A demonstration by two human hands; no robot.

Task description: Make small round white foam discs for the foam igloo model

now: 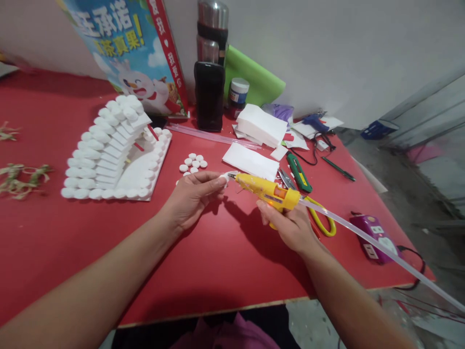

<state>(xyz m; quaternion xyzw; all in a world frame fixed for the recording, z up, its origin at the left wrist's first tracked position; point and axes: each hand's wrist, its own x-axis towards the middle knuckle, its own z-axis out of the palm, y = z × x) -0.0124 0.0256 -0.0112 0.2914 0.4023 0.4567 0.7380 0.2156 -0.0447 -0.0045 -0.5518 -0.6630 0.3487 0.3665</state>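
Note:
My right hand (288, 220) is wrapped round the grip of a yellow hot glue gun (259, 188), with a long clear glue stick (363, 235) running out of its back. The gun's metal nozzle touches or nearly touches a small white disc (225, 178) pinched in my left hand (196, 196). My fingers partly cover that disc. Just behind the left hand lies a group of similar white discs (194, 163). To the left stands a white model staircase (112, 157) edged with rows of such discs.
Behind stand a black phone (209, 97), a steel flask (213, 19), a lidded jar (239, 91) and a printed board (134, 53). White foam pieces (250, 161), a green utility knife (299, 172) and a purple box (374, 237) lie to the right. Dried twine bits (22, 179) lie far left.

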